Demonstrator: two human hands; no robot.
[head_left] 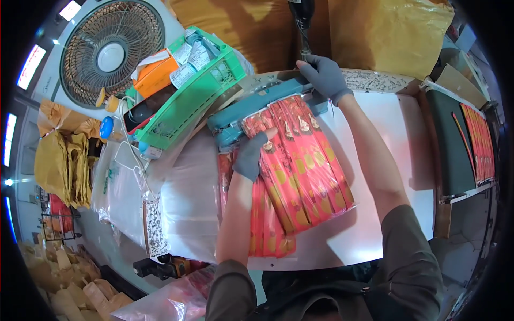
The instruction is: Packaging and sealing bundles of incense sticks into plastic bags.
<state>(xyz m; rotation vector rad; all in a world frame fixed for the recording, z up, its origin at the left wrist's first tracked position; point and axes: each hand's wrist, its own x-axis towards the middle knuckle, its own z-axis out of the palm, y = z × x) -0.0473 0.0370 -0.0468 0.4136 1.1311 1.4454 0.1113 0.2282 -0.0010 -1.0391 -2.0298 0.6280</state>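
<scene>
My left hand [250, 155], in a grey glove, grips a clear plastic bag of long red packets [306, 176] with gold print, its thumb lying on top. The bag's upper end rests against a teal bar-type heat sealer [261, 102]. More red packets [266, 235] lie beneath it on the white table [369, 224]. At the sealer's right end, my gloved right hand [325, 77] is closed over the arm's end. Its fingertips are partly hidden, and so is the part under the palm.
Left of the sealer, a green basket [187, 101] holds bottles and an orange box, near a large fan [111, 58]. Clear plastic bags [187, 198] cover the table's left. More red packets [478, 142] lie on a dark surface at right. Large yellow-brown bags [388, 40] stand behind.
</scene>
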